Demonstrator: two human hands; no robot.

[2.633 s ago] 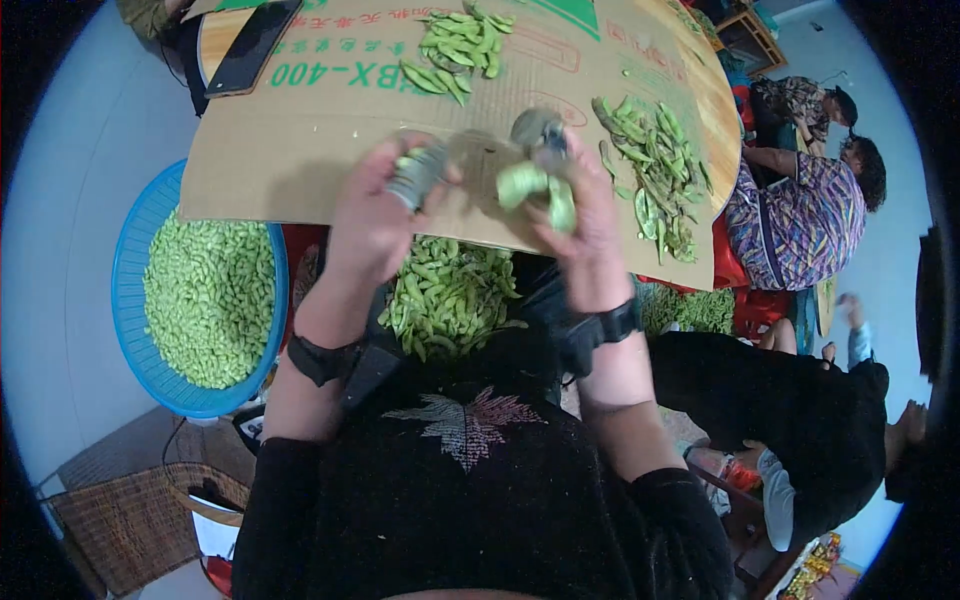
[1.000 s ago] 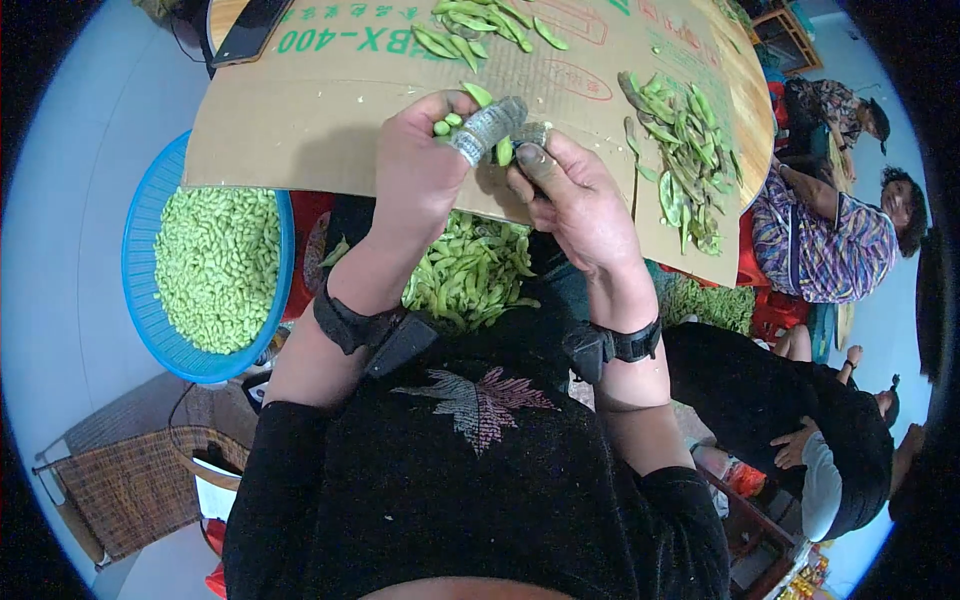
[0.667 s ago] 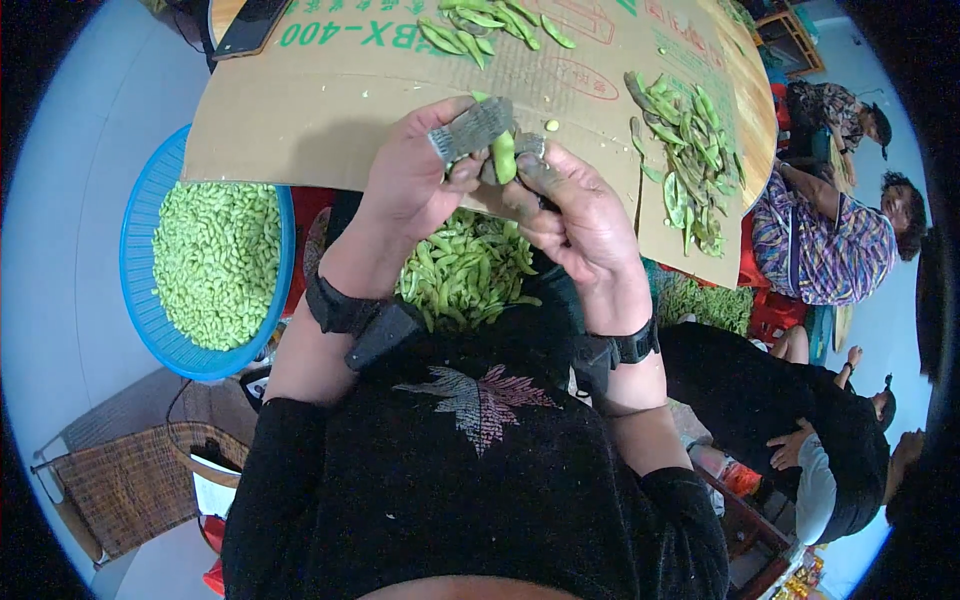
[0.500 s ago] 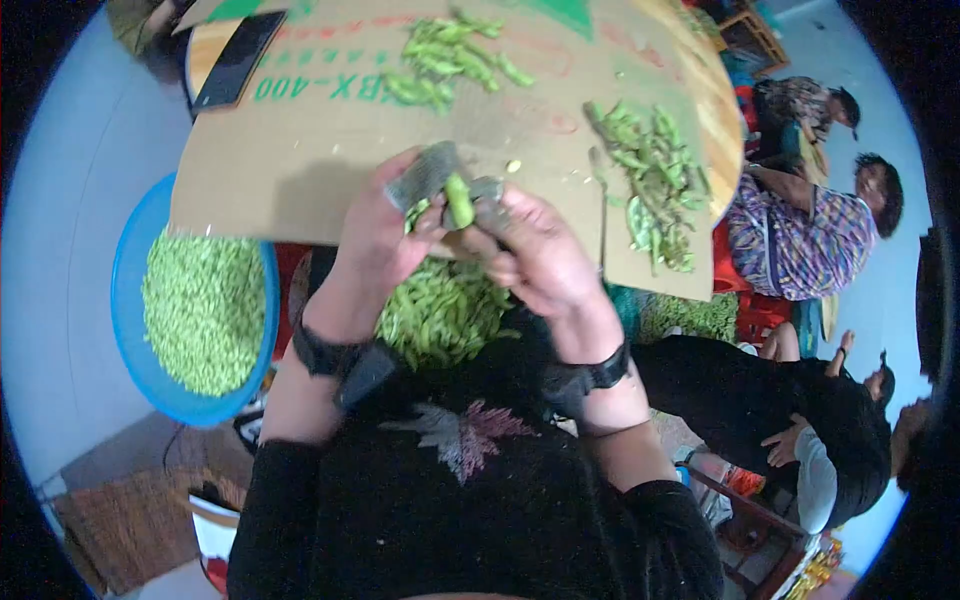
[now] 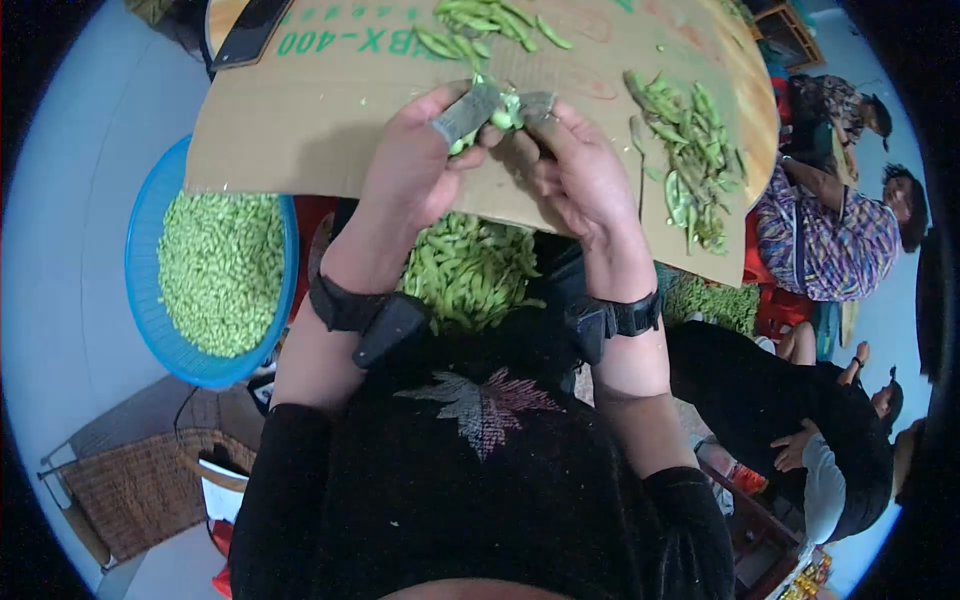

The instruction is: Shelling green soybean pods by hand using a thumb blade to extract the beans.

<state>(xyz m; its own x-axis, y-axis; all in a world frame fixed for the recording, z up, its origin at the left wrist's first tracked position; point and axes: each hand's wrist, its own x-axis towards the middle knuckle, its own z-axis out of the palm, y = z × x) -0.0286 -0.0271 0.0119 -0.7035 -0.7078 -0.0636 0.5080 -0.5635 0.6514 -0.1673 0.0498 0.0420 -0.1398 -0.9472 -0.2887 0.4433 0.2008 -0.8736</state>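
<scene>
Over the near part of a cardboard sheet (image 5: 265, 150), my two hands meet at an opened green bean pod (image 5: 507, 112). My left hand (image 5: 425, 155) is closed on one side of it, with pale green beans (image 5: 461, 145) showing at its fingers. Pinched on the other side, my right hand (image 5: 578, 165) has its thumb against the pod. Grey wrapping covers both thumbs. Beyond the hands lie whole green pods (image 5: 490, 22). A heap of opened, flattened pods (image 5: 700, 145) rests to the right. More pods (image 5: 465, 270) are piled below the cardboard edge, at my lap.
A blue basket (image 5: 140, 290) full of shelled beans stands at the left, beside the table. A dark flat slab (image 5: 250, 38) lies at the far left of the cardboard. Several people sit on the right, one in a patterned shirt (image 5: 825, 240). A woven chair (image 5: 145, 500) is at lower left.
The pod between my hands has gone from closed to split, with beans now showing. My view has shifted, so the table sits higher and my hands appear farther up and right.
</scene>
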